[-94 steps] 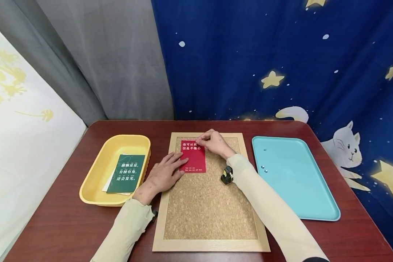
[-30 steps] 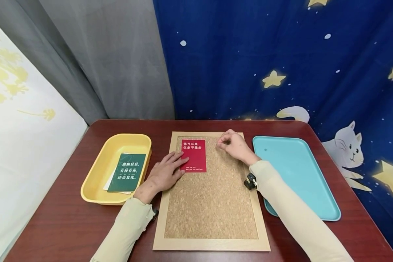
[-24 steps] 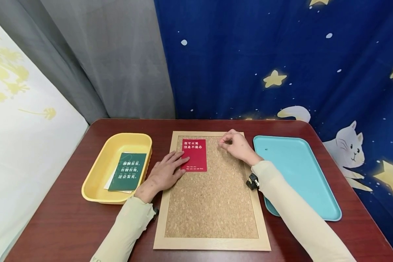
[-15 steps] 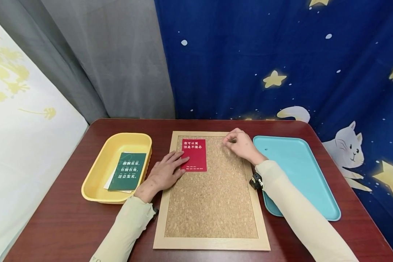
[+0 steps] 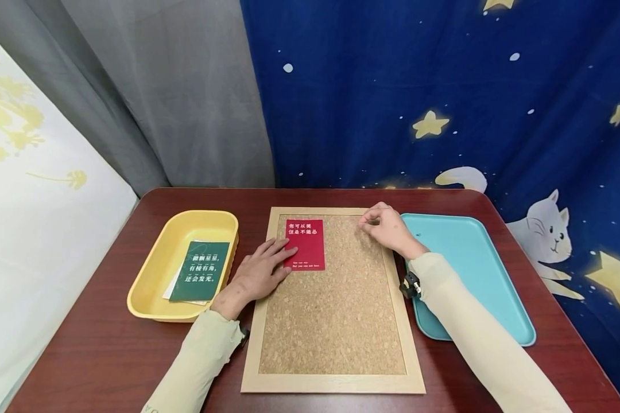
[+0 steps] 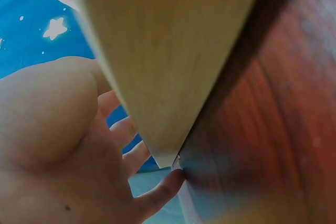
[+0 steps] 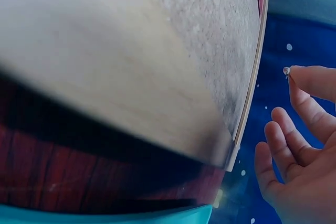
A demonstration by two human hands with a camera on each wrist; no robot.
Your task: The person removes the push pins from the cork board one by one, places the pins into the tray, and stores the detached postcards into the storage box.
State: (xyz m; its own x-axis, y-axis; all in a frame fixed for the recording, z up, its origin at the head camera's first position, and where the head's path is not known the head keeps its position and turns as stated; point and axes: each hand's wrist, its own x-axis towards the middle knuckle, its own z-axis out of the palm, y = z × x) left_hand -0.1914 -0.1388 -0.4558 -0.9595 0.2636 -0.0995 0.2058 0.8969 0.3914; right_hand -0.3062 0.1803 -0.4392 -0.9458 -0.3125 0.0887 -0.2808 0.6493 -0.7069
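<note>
My left hand (image 5: 260, 269) lies spread over the left edge of the cork board (image 5: 336, 327), its fingertips resting on a red card (image 5: 310, 246) with white writing. In the left wrist view its fingers (image 6: 123, 132) stretch along the board's wooden frame (image 6: 163, 51). Over the board's upper right corner is my right hand (image 5: 390, 229), to the right of the card. Between its thumb and forefinger it pinches a small shiny thumbtack (image 7: 286, 71), seen in the right wrist view; the other fingers are loosely bent.
A yellow basket (image 5: 150, 275) at the left holds a green card (image 5: 198, 272) on top of paler ones. To the right lies a turquoise tray (image 5: 480, 287) with a small tack (image 5: 418, 234) near its far left corner; my right forearm crosses it. Curtains hang behind the table.
My right hand has moved from the red card's upper right corner rightward to the board's upper right corner, drifting slowly during the last second. The left hand has stayed on the card.
</note>
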